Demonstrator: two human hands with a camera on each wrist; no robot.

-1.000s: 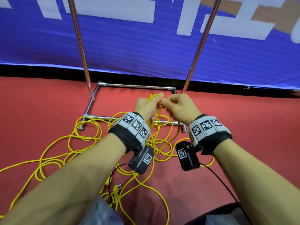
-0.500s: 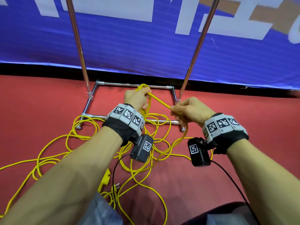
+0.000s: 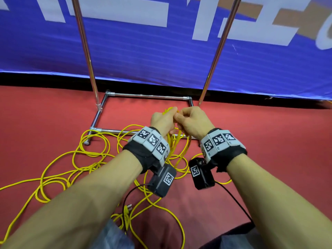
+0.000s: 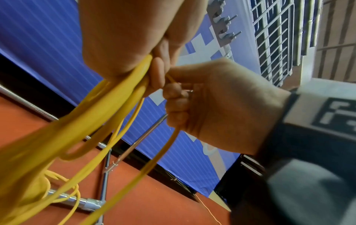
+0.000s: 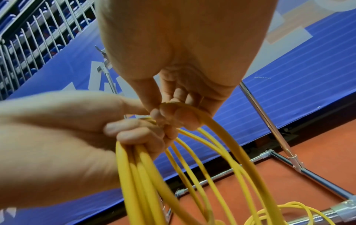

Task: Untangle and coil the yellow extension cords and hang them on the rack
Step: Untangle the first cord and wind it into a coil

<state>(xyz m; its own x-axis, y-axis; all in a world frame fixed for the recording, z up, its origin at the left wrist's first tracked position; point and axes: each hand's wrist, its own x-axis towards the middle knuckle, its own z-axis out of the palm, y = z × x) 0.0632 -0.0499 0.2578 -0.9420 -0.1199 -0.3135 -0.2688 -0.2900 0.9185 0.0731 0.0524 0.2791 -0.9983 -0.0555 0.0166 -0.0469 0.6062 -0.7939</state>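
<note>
Yellow cord (image 3: 177, 141) — ends unseen, blurred

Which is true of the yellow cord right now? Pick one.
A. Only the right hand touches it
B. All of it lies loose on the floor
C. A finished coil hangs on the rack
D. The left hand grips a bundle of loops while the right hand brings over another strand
D: the left hand grips several loops of the yellow cord, and the right hand pinches one strand beside it.

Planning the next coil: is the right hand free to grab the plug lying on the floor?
Probably not yet: the right hand pinches the yellow cord, and the plug lies behind the left forearm.
</note>
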